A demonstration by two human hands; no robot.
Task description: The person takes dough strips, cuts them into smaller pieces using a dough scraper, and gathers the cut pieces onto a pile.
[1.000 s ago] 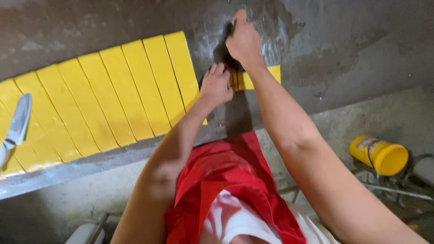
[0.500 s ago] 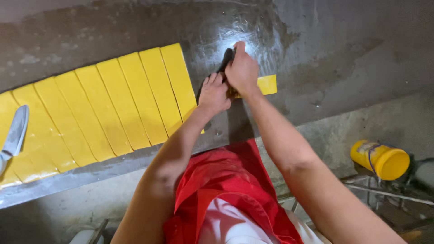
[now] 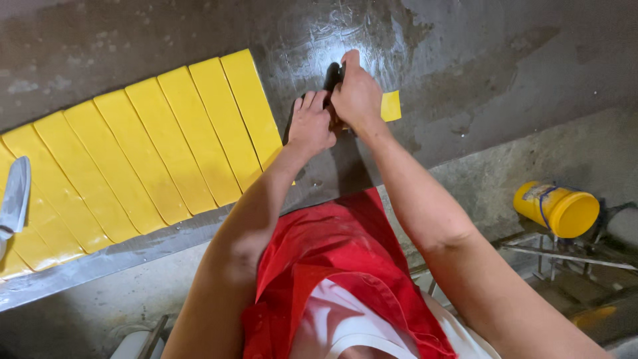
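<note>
Hands: both of mine meet over the wet, dark metal worktop (image 3: 465, 73), touching each other.
Right hand (image 3: 357, 98): closed around a black handle (image 3: 331, 74) that sticks up past my knuckles; whatever the handle belongs to is hidden under my fist.
Left hand (image 3: 311, 125): fingers curled and pressed down just beside the right hand; I cannot tell what lies under it.
Yellow piece (image 3: 391, 106): small flat end showing from behind my right hand, lying on the worktop.
Yellow slabs (image 3: 159, 153): long strips laid side by side in a slanted row to my left, near my left hand.
Knife (image 3: 14, 197): resting on the far-left slabs.
Apron (image 3: 332, 266): red, below my arms.
Bucket (image 3: 557, 209): yellow, tipped on its side on the floor to my right.
</note>
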